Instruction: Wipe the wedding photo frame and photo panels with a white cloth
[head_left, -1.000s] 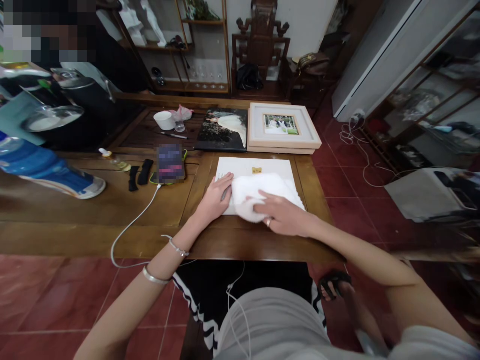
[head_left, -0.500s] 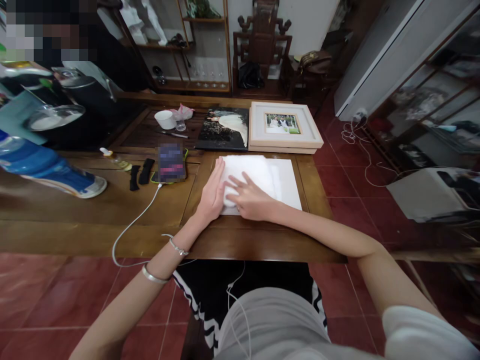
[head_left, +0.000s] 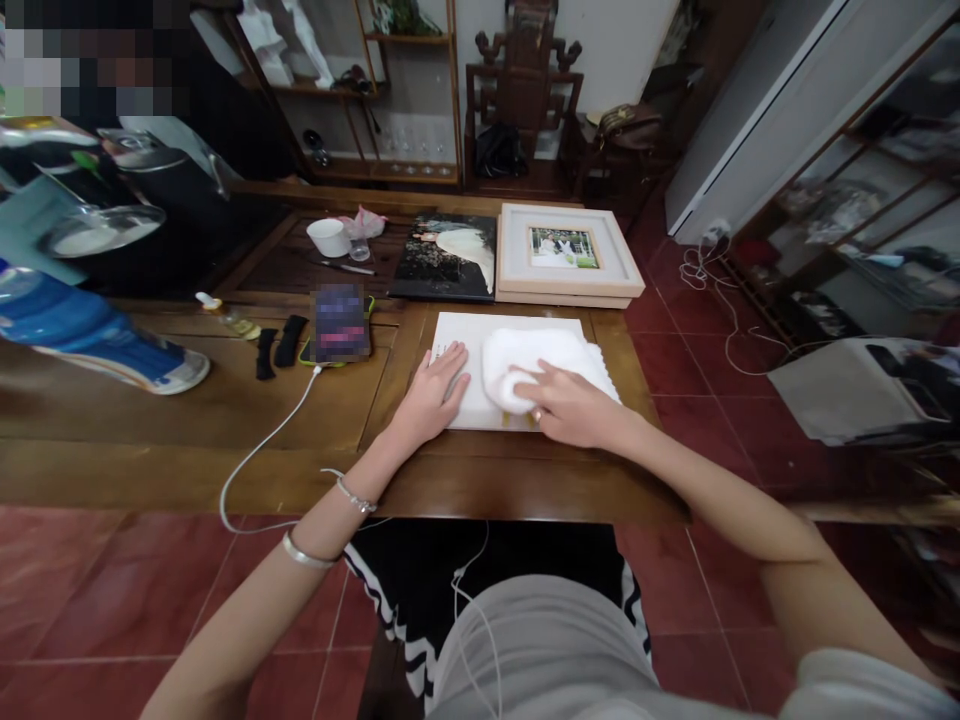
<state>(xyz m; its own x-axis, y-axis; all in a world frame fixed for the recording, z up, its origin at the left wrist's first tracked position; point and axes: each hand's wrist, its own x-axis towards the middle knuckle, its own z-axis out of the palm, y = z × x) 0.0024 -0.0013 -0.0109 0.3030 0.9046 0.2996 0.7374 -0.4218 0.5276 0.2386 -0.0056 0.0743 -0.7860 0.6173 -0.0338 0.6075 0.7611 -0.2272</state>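
A white rectangular panel [head_left: 471, 390] lies flat on the wooden table near its front edge. Small dark print shows by its left side and yellowish marks by its near edge. My left hand [head_left: 433, 395] rests on the left part of the panel, fingers stretched out and holding nothing. On the right part lies a white cloth [head_left: 517, 350], bunched at its near left and spreading past the panel's right edge. My right hand [head_left: 574, 400] presses down on this cloth with its fingers closed around the bunched part. The cloth hides much of the panel.
Behind the panel lie a dark photo panel [head_left: 450, 255] and a light wooden picture frame [head_left: 570, 255]. To the left are a phone [head_left: 341, 325] on a white cable, black strips [head_left: 289, 342], a dropper bottle [head_left: 232, 318], a white cup [head_left: 328, 238] and a large blue bottle [head_left: 97, 330].
My right hand has slid the cloth rightward across the panel, uncovering its left part. My left hand has turned from resting on its edge against the cloth to lying flat on the panel.
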